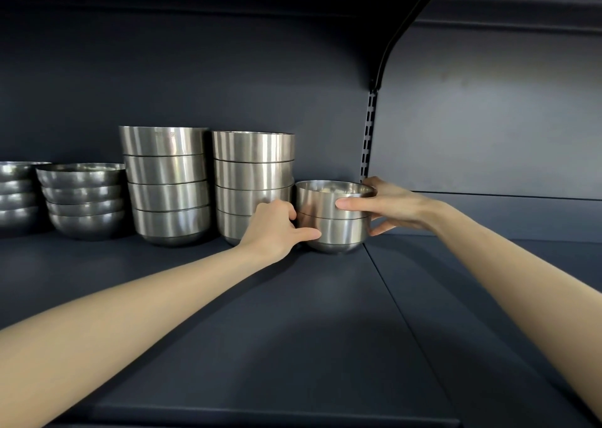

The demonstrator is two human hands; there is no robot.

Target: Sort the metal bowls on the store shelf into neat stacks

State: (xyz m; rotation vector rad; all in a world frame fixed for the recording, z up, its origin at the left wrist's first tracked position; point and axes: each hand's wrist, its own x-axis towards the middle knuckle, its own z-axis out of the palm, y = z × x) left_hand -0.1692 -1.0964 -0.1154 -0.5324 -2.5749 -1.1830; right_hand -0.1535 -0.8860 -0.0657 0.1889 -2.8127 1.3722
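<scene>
A short stack of two steel bowls point(332, 229) stands on the dark shelf point(293, 313), near its right end. My left hand point(277, 225) grips the lower bowl from the left, thumb along its front. My right hand point(387, 206) holds the upper bowl from the right, thumb across its front. To the left stand two tall stacks of several straight-sided bowls, one point(252, 167) touching the short stack and partly hidden by my left hand, the other point(167, 183) beside it. Farther left sit two stacks of rounder bowls point(83, 199), point(18, 193).
A slotted upright point(369, 134) and a black bracket point(391, 43) divide this bay from the one on the right point(488, 258). A shelf overhead bounds the space above the stacks. Bare shelf surface stretches in front of the bowls.
</scene>
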